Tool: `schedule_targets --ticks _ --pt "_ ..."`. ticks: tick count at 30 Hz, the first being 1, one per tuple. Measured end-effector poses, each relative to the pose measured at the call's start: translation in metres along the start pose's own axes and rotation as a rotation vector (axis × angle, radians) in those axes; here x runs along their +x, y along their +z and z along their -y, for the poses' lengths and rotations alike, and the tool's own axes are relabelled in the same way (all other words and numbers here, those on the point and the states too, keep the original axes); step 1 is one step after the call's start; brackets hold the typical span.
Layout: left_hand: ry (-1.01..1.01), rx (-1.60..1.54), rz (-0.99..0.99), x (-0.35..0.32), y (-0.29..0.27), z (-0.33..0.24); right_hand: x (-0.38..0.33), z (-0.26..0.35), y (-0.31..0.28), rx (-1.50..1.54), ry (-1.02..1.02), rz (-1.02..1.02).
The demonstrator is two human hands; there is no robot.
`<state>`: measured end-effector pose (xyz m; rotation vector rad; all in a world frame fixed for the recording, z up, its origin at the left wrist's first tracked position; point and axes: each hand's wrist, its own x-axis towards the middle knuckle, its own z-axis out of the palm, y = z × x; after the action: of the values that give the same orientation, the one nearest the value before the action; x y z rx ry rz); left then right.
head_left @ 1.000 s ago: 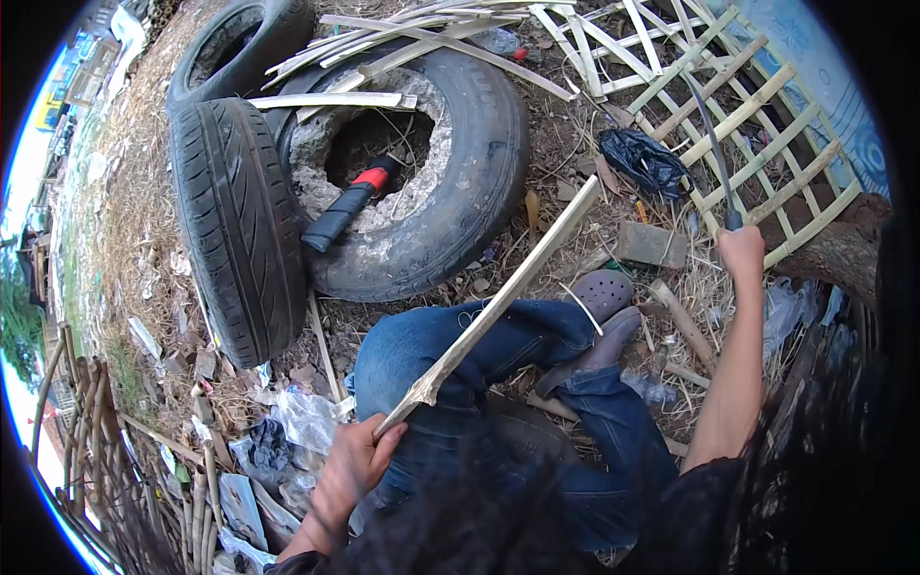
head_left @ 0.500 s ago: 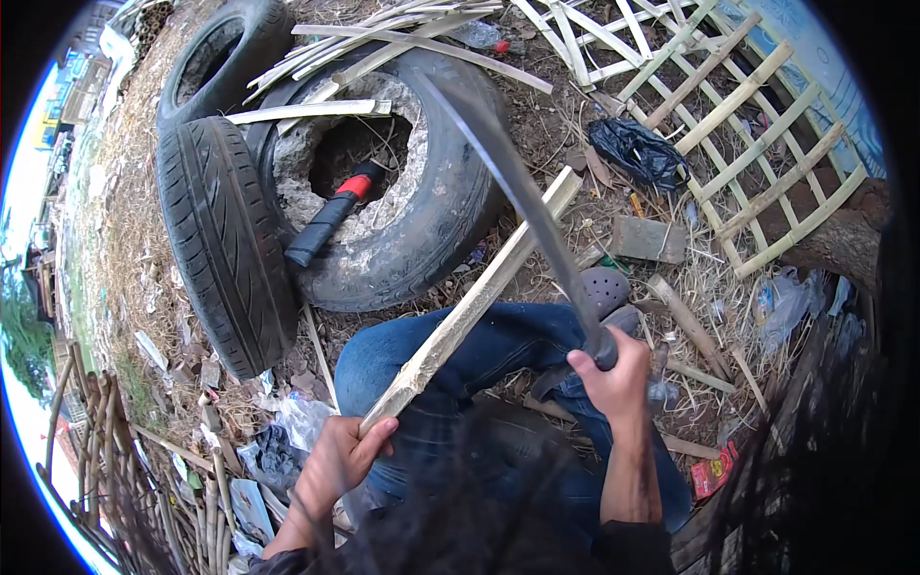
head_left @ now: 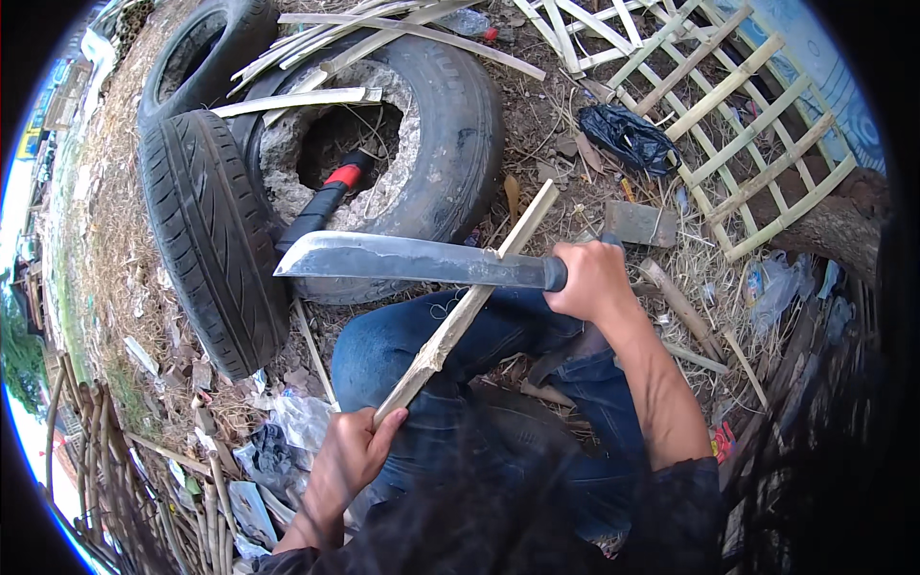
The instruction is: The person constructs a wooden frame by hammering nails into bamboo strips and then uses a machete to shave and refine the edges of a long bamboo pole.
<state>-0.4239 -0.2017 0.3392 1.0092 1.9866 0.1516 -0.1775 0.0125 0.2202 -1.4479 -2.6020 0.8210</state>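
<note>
over the littered, straw-strewn ground, one broad machete (head_left: 402, 259) with a smooth grey blade lies level across one bamboo strip (head_left: 441, 345), pale, flat-sided and splintery along its lower half. the strip slants up over denim-covered legs (head_left: 379, 350), its lower end in the left hand (head_left: 355, 455), fingers closed round it, thumb along the top. the right hand (head_left: 594, 278) is a tight fist round the machete's dark handle; whether the edge bites into the strip, i cannot tell.

a second ago the blade stands raised far to the right, by the one lattice (head_left: 725, 86) of crossed slats; now it points left, while the left hand's grip is unchanged.

there are three rubber tyres: one flat tyre (head_left: 455, 134) lined with crumbly concrete, one upright tyre (head_left: 206, 249) with grooved tread, one leaning tyre (head_left: 251, 34) behind. one crumpled black bag (head_left: 628, 139) and one rough, squared block (head_left: 640, 222) lie near the lattice.
</note>
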Motion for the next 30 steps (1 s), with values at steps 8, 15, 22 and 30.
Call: schedule_targets --ticks 8,15,22,30 --pt "0.024 -0.217 0.102 0.010 -0.005 0.033 -0.029 -0.193 -0.087 0.026 0.890 -0.510" --pt "-0.157 -0.423 0.371 0.043 -0.037 0.031 -0.105 -0.141 -0.096 0.382 0.968 -0.604" --pt "-0.236 -0.817 0.811 0.073 -0.058 0.067 -0.041 0.005 -0.031 0.498 0.691 -0.401" --pt "-0.065 -0.664 0.808 0.083 -0.082 0.019 0.019 0.108 -0.059 0.277 0.034 -0.148"
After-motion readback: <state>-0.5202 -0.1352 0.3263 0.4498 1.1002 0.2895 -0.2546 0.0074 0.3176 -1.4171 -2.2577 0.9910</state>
